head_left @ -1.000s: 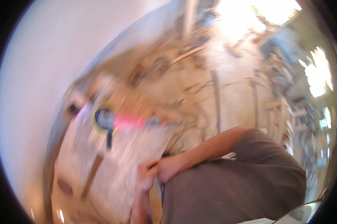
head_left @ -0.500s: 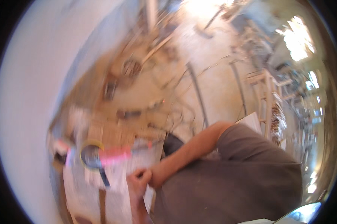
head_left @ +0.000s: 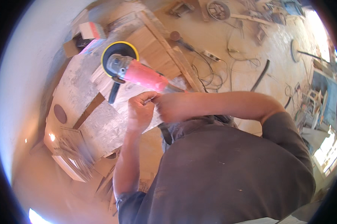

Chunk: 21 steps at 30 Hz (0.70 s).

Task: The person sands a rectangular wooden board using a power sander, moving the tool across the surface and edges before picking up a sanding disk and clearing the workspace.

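In front of my chest, above the bench's near edge, my two hands meet at the fingertips. My left hand [head_left: 140, 112] is closed, with thumb and fingers pinched together. Against it, my right hand [head_left: 167, 107] is curled and slightly blurred. Anything between the fingers is hidden or too small to make out. Just beyond them an angle sander [head_left: 144, 75] with a red body lies on the bench [head_left: 76, 80]. Its round backing pad [head_left: 120, 45] has a yellow rim, and its black side handle [head_left: 114, 92] points toward me. Neither hand grips the tool.
Wooden boards [head_left: 148, 41] lie on the bench beyond the sander. A brown sanding disc [head_left: 60, 114] rests at the left, above stacked thin panels [head_left: 69, 164]. A small box [head_left: 92, 30] sits by the wall. On the floor are a power strip [head_left: 211, 56], loose cables and another disc tool [head_left: 181, 40].
My view has swung, so the bench and sander appear higher and sharper. My hands stay together, with the left fingers now at the right hand's fingertips. The sander remains lying on the bench.
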Available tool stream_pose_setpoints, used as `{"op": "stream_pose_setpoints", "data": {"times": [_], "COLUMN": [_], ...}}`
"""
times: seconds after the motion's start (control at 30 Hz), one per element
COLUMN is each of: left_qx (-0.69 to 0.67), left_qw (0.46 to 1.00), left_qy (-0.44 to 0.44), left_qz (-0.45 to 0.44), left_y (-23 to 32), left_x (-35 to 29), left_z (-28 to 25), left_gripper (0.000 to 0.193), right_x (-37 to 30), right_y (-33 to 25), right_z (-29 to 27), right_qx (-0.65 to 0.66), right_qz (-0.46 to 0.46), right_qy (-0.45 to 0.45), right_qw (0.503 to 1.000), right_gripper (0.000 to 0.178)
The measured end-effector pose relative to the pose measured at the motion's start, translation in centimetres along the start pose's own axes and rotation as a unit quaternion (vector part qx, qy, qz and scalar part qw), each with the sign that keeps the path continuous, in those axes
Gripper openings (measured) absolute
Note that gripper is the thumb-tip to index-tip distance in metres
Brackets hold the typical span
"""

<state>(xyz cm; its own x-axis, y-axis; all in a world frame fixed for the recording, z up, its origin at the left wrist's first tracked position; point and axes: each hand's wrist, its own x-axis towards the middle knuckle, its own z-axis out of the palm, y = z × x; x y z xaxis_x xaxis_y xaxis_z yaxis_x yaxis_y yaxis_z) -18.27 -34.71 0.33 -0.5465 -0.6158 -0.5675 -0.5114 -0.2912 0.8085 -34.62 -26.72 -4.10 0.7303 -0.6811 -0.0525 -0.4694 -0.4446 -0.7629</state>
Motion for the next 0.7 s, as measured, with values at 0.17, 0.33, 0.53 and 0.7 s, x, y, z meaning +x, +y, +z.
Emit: {"op": "stream_pose_setpoints", "data": {"times": [0.17, 0.33, 0.53, 0.7], "left_qx": [0.251, 0.375, 0.399, 0.388], "left_qw": [0.894, 0.904, 0.903, 0.908], "left_qy": [0.325, 0.203, 0.122, 0.117], "left_qz": [0.177, -0.019, -0.102, -0.105], "left_y": [-5.5, -8.9, -6.6, -9.1], "left_x": [1.2, 6.8, 11.6, 9.0], "left_z": [-5.0, -8.6, -11.2, -12.3], "left_gripper": [0.042, 0.055, 0.022, 0.021], "right_x": [-2.7, -3.7, 0.0, 1.8], "right_y": [2.9, 5.9, 6.0, 3.0], "right_z": [1.9, 11.4, 10.2, 6.7], "right_qx": [-0.067, 0.182, 0.329, 0.322], "right_qz": [0.215, 0.446, 0.52, 0.524], "right_qy": [0.284, 0.27, 0.231, 0.175], "right_qw": [0.932, 0.833, 0.754, 0.769], "right_gripper": [0.044, 0.067, 0.063, 0.062]}}
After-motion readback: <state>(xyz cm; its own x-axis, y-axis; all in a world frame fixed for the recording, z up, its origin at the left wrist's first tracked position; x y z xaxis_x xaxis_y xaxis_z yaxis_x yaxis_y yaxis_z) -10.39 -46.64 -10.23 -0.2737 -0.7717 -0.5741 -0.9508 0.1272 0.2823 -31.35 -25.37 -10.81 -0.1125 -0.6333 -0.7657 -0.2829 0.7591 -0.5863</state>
